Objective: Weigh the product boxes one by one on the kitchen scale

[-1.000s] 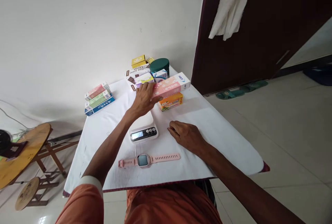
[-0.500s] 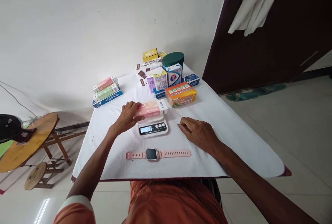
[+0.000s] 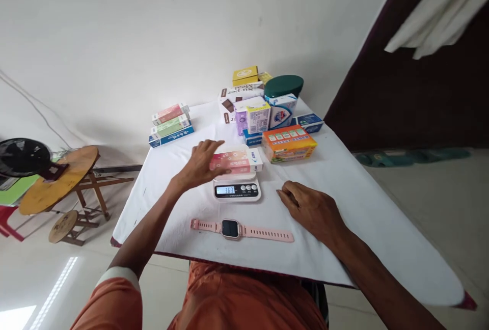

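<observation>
A pink and white toothpaste box (image 3: pixel 237 160) lies across the small white kitchen scale (image 3: pixel 257 195), whose display appears to read 363. Around the box's left end is my left hand (image 3: pixel 200 164), its thumb and fingers spread apart; the fingers are raised over the box, and the thumb is low in front of it. My right hand (image 3: pixel 311 210) rests on the cloth to the right of the scale, fingers curled in, with nothing visible in them. In front of the scale lies a pink-strapped smartwatch (image 3: pixel 231 228), stretched out flat with its screen dark.
On the white-covered table (image 3: pixel 171 241), several toothpaste boxes (image 3: pixel 171 135) sit at the back left. An orange box (image 3: pixel 289 144), a soap box (image 3: pixel 282 112), a green-lidded tub (image 3: pixel 283 85) and other cartons cluster behind the scale. A fan (image 3: pixel 25 159) stands on a wooden table at left.
My left hand has loosened from the toothpaste box, its fingers lifting and spreading. The box stays on the scale. My right hand remains curled on the cloth. The view has shifted.
</observation>
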Motion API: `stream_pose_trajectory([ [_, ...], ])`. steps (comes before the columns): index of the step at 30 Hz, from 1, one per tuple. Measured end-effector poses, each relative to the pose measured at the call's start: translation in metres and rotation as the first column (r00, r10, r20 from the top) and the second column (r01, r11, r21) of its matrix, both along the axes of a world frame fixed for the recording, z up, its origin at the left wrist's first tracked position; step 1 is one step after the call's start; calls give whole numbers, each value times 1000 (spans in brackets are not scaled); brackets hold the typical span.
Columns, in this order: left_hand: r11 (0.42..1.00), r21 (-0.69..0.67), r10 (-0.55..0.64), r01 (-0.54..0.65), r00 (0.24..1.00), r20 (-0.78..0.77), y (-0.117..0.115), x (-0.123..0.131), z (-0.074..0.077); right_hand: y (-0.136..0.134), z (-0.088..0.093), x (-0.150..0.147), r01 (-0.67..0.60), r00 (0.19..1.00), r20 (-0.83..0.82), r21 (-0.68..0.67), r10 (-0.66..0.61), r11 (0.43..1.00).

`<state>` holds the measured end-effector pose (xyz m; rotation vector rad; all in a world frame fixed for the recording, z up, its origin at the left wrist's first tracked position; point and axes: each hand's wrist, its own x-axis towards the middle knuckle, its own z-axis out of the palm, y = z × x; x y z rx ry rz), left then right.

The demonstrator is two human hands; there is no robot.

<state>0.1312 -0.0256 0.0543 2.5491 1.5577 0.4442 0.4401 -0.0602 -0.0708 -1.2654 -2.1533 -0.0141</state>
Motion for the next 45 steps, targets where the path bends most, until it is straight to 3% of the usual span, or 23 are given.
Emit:
stream_pose_trajectory([
  [4,996,-82,28,-37,994,-104,1,10,-13,1,-1,0,-19,1000,-20,-5,19,1000],
  [7,997,-60,51,-53,998,-29,2,-2,-14,2,-3,0,-21,1000,-23,22,21,1000],
  [11,978,85,186,-191,980,71,13,-54,-6,1,-3,-1,-19,1000,-10,84,20,996],
  [15,899,87,435,-430,900,-41,40,-117,-9,0,-1,-1,-12,1000,6,74,12,997],
  [19,812,84,584,-578,804,-114,64,-153,-21,1,0,-1,-10,1000,-14,24,10,1000],
  [27,781,178,621,-598,773,-129,75,-159,-26,2,0,-3,53,999,3,-48,-53,997],
  [30,805,221,579,-551,810,-89,79,-135,-19,1,3,-5,65,998,24,-86,-64,994],
  [32,858,249,472,-448,881,-40,82,-102,-11,2,5,-6,73,997,35,-113,-69,991],
  [35,950,263,168,-165,986,12,82,-30,0,2,7,-6,82,996,51,-136,-76,987],
  [39,964,186,-187,188,982,-24,77,76,5,1,10,-8,86,995,70,-147,-77,985],
  [41,963,114,-233,245,966,-115,78,118,3,1,11,-8,82,995,76,-146,-71,986],
  [45,989,34,-129,143,957,-260,90,163,-8,1,13,-7,76,995,71,-152,-66,985],
])
